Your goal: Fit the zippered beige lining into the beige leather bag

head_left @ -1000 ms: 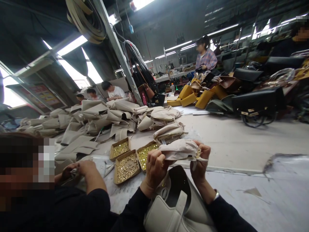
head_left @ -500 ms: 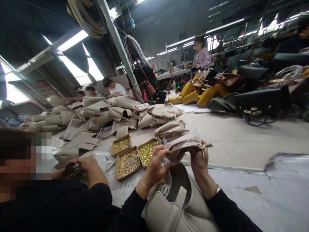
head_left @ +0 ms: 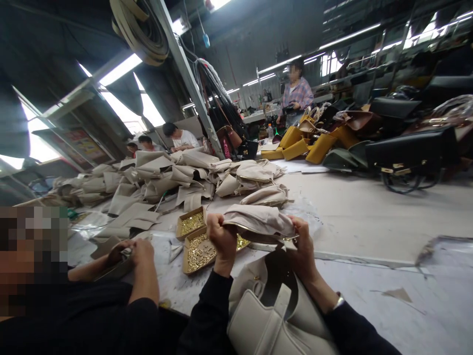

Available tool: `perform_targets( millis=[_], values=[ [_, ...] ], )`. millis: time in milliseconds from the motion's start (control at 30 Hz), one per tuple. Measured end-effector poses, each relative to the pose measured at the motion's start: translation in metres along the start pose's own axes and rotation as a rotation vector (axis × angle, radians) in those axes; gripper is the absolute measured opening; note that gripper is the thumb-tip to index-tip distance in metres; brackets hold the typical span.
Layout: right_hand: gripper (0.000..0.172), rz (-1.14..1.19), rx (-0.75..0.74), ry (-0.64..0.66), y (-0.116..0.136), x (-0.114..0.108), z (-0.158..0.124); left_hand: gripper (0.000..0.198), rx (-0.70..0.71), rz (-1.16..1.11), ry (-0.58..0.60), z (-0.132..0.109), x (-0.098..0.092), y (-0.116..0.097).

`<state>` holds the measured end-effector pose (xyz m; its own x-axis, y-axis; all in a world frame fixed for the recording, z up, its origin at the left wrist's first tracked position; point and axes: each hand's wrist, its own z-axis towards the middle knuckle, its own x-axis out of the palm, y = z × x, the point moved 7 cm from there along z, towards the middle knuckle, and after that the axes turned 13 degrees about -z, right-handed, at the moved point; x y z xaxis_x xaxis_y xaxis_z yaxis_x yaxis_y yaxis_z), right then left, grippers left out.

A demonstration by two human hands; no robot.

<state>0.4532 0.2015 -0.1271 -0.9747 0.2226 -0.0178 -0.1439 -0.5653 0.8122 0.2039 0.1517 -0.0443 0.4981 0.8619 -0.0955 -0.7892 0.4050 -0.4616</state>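
The pouch [head_left: 258,221], a beige fabric piece, had come down since half a second earlier: then it was held higher, bunched and tilted, with a zip end poking past the right hand; at this moment it lay stretched flatter between the two hands, lower over the table [head_left: 369,217]. The left hand [head_left: 222,240] had shifted too, from open fingers at the pouch's underside to a fist closed on its left end. The right hand [head_left: 303,246] was clamped on the right end, thumb on top, fingers below.

The pouch's long axis ran left to right across the view, sloping slightly down toward the right hand. Its gold zip edge [head_left: 254,230] faced down and toward the person, the plain fabric back facing up. It hung above the near edge of the table, just over the open top of a grey bag [head_left: 273,315] that sat in the person's lap (its strap lay up the front).

Just left of the left hand were trays [head_left: 195,246] of small gold fittings; the hand now covered part of the nearest one. Beyond them lay a heap of beige pieces [head_left: 166,177]. At the left a co-worker's hands [head_left: 131,251] held something small at the table edge. Yellow bags [head_left: 306,145] and a black bag [head_left: 410,153] stood farther back.
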Motion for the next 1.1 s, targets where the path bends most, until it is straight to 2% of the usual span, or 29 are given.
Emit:
perform_targets(
  millis=[67, 133, 167, 233, 300, 367, 433, 500, 567, 667, 733, 867, 933, 1033, 1100],
  values=[
    [0.042, -0.137, -0.096, 0.062, 0.006, 0.006, -0.003, 0.024, 0.01, 0.017, -0.041, 0.007, -0.003, 0.004],
    [0.04, -0.19, -0.032, 0.051, 0.0, 0.007, 0.0, 0.023, 0.037, 0.02, -0.003, 0.006, -0.002, -0.002],
    [0.037, -0.197, 0.031, 0.023, -0.005, 0.005, 0.004, 0.019, 0.061, 0.01, 0.063, 0.003, 0.0, -0.009],
    [0.03, -0.158, 0.15, -0.041, -0.014, -0.001, 0.012, 0.018, 0.126, -0.038, 0.273, -0.01, 0.01, -0.026],
    [0.027, -0.078, 0.206, -0.065, -0.016, -0.004, 0.018, 0.037, 0.176, -0.1, 0.497, -0.028, 0.019, -0.04],
    [0.027, -0.013, 0.188, -0.023, -0.011, -0.001, 0.022, 0.045, 0.173, -0.131, 0.587, -0.038, 0.021, -0.042],
    [0.024, -0.009, 0.097, 0.027, 0.001, 0.002, 0.022, 0.037, 0.127, -0.088, 0.527, -0.036, 0.016, -0.032],
    [0.018, -0.072, -0.054, 0.038, 0.018, 0.003, 0.02, 0.031, 0.069, 0.02, 0.406, -0.027, 0.008, -0.016],
    [0.025, -0.159, -0.19, 0.042, 0.032, 0.004, 0.017, 0.03, 0.014, 0.137, 0.373, -0.018, 0.005, -0.004],
    [0.042, -0.243, -0.273, 0.11, 0.043, 0.007, 0.017, 0.032, -0.021, 0.208, 0.482, -0.013, 0.008, 0.002],
    [0.048, -0.287, -0.325, 0.158, 0.048, 0.007, 0.019, 0.03, -0.04, 0.175, 0.506, -0.013, 0.007, 0.001],
    [0.042, -0.405, -0.451, 0.218, 0.058, 0.003, 0.018, 0.025, -0.118, 0.09, 0.466, -0.012, 0.0, 0.001],
    [0.037, -0.425, -0.484, 0.174, 0.063, -0.001, 0.016, 0.024, -0.179, 0.067, 0.465, -0.011, -0.002, 0.005],
    [0.033, -0.384, -0.468, 0.09, 0.066, -0.006, 0.017, 0.025, -0.263, 0.018, 0.51, -0.012, -0.002, 0.011],
    [0.028, -0.307, -0.401, 0.078, 0.065, -0.007, 0.02, 0.031, -0.324, -0.061, 0.572, -0.014, -0.003, 0.009]
  ],
)
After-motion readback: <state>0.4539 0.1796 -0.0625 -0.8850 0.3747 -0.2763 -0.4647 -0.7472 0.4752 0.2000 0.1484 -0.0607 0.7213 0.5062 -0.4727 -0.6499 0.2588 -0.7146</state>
